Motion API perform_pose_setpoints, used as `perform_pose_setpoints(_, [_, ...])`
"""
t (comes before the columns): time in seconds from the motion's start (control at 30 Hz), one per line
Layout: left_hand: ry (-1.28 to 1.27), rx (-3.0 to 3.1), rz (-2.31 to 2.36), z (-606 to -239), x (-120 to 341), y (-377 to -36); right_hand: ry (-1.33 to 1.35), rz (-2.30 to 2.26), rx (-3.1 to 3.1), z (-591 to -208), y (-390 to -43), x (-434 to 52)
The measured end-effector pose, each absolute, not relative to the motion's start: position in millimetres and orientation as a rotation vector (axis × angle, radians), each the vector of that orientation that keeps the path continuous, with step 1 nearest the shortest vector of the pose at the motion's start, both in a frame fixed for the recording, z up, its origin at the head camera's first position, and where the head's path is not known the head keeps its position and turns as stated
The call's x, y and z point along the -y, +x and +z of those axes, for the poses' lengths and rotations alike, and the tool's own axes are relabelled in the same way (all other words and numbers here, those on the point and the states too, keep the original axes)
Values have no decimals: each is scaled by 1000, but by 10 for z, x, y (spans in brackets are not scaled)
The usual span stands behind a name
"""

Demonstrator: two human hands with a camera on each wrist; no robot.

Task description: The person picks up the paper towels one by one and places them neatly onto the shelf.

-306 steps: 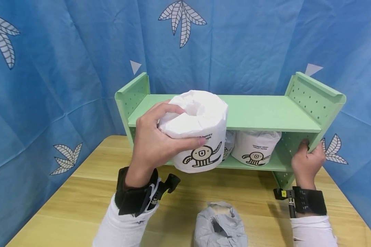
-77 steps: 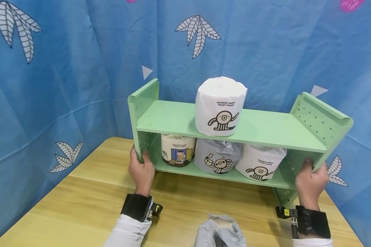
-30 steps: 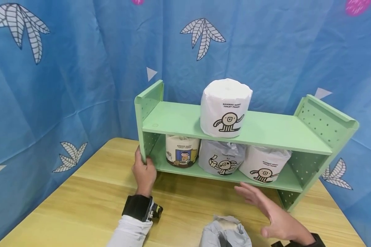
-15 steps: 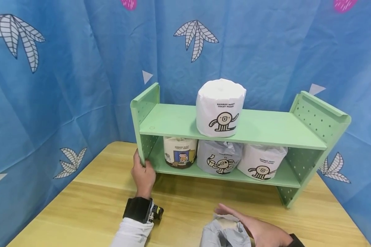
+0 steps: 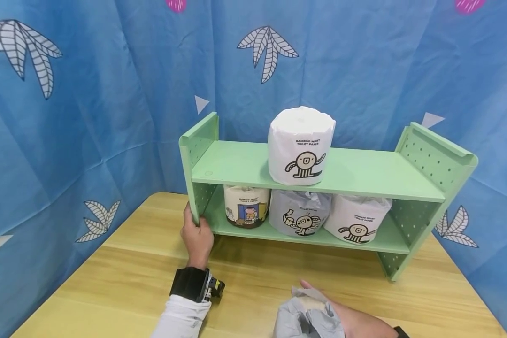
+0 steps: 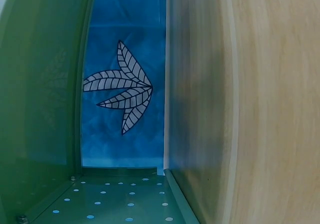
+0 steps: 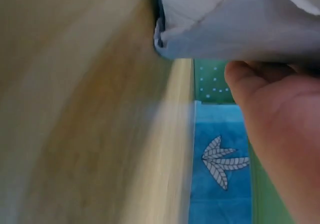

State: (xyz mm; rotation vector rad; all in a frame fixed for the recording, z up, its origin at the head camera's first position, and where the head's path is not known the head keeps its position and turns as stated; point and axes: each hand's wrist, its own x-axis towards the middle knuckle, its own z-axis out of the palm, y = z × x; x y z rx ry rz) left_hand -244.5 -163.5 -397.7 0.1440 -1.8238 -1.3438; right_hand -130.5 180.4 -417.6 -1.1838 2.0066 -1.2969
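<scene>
My left hand (image 5: 197, 239) grips the lower front edge of the left side panel on a pale green two-tier shelf (image 5: 380, 171). A grey-wrapped toilet roll (image 5: 306, 317) is at the near edge of the head view, its top paper crumpled and torn. Against its right and far sides lies my right hand (image 5: 355, 321), holding it, with most of the fingers hidden behind the wrapper. In the right wrist view the thumb side of the hand meets the roll's side, close over the wooden table. A white toilet roll (image 5: 301, 145) stands upright on the upper tier.
On the lower tier sit a cream roll (image 5: 247, 206) with a colour picture, a grey roll (image 5: 300, 213) and a white roll (image 5: 357, 218). The shelf stands on the wooden table (image 5: 122, 281), before a blue patterned curtain (image 5: 346, 70).
The white roll went from my left hand onto the upper tier. My left hand then took the left panel. My right hand left the right panel and came down to the grey roll in front.
</scene>
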Motion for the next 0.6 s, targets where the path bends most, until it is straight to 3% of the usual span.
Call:
perform_pose_setpoints(0.43, [138,1836,-1322,-4008,1634,-2460,-1058,-1372,-2052,-4247,-1317,-1790])
perform_pose_setpoints(0.6, [133,1834,-1306,-4021,1646,-2477,-1330,-1467,-1998,-4307,-1376,-1780])
